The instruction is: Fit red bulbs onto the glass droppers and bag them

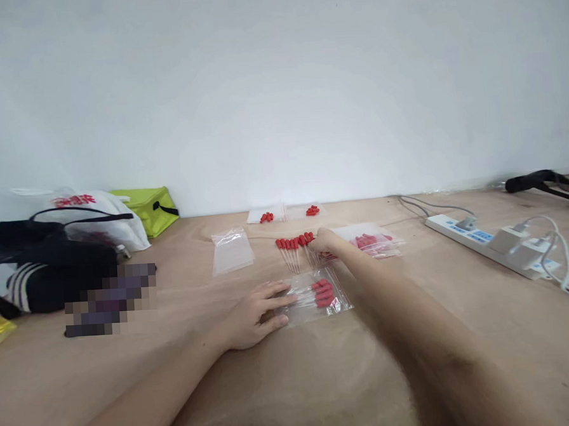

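My left hand (258, 313) lies with its fingers spread on the left edge of a clear zip bag (297, 317). Inside that bag are several droppers (323, 292) with red bulbs and thin clear tubes, bulbs to the right. Beyond it, a row of loose droppers (293, 244) rests on the table, bulbs away from me. At the row's right end my right hand (325, 241) has its fingers pinched together at a dropper's red bulb; the fingertips are partly hidden. Just right of this hand lies another clear bag (396, 248) holding several red bulbs (369, 240).
Flat clear bags (232, 252) lie left of the row. Two small piles of red bulbs (266, 218) (312, 209) sit on bags near the wall. A power strip (481, 244) with chargers and cables is at right. A black bag (53, 269) and green bag (146, 211) stand left.
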Demonstrator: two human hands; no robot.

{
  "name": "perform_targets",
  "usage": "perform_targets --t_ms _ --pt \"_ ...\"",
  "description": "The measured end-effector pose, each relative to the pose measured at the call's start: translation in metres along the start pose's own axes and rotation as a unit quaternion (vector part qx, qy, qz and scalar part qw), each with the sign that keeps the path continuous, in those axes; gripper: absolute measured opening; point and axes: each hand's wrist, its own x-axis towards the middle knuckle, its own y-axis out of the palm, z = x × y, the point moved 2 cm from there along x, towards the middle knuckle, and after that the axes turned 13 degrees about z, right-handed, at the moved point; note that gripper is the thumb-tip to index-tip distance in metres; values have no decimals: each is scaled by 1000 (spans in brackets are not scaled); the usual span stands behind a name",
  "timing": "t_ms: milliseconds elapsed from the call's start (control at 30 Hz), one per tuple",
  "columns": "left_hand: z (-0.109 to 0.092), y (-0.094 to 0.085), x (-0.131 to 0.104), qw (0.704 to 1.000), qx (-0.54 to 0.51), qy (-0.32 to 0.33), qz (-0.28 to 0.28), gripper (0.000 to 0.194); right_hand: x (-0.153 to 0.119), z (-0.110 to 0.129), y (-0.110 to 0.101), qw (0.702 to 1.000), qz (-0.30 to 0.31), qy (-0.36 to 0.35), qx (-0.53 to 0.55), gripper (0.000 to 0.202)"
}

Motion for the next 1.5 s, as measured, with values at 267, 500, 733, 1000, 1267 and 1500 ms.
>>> perform_targets --t_ms 267,500,733,1000,1267,1500 --pt "0 0 0 1000 8 1 -6 39 -19 -26 -9 991 -68 -70 95 45" --pt "0 0 1 1000 15 5 -15 39 -71 -81 2 889 -200 -232 339 49" --pt "0 0 1 1000 23 -5 -12 38 -79 -87 27 824 -162 -253 480 38" --pt "1 0 -2 1000 6 -4 -29 50 -80 -66 39 818 -14 -242 521 37" --pt "3 2 -1 999 5 10 -39 51 -76 -68 45 887 26 -246 391 34" --pt "3 2 -1 999 0 3 -39 49 -67 -59 50 902 67 -244 351 38"
